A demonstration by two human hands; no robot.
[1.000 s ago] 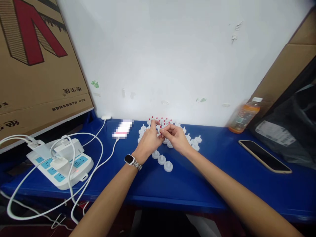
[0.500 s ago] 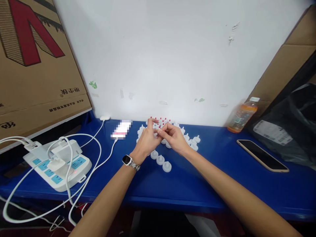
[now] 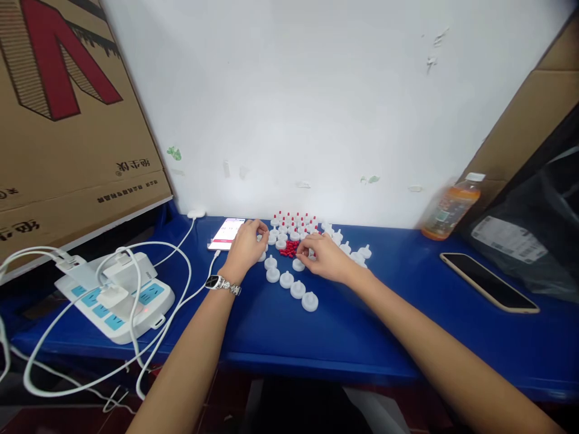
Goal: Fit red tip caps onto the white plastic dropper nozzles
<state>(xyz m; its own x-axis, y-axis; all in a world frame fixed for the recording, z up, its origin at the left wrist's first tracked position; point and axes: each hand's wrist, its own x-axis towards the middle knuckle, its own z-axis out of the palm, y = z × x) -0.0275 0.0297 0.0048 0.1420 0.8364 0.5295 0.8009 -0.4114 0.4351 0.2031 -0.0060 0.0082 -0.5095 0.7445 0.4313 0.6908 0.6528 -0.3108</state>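
My hands have parted and dropped to the table (image 3: 280, 337). My left hand (image 3: 246, 246) rests curled on the white caps (image 3: 289, 278) at the cluster's left; my right hand (image 3: 326, 256) pinches at the red pins (image 3: 288, 249), though whether it grips one I cannot tell.

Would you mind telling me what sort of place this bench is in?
Probably a small hand-assembly workstation: a blue bench with many white plastic caps, a pile of red pieces, and cardboard cartons stacked alongside.
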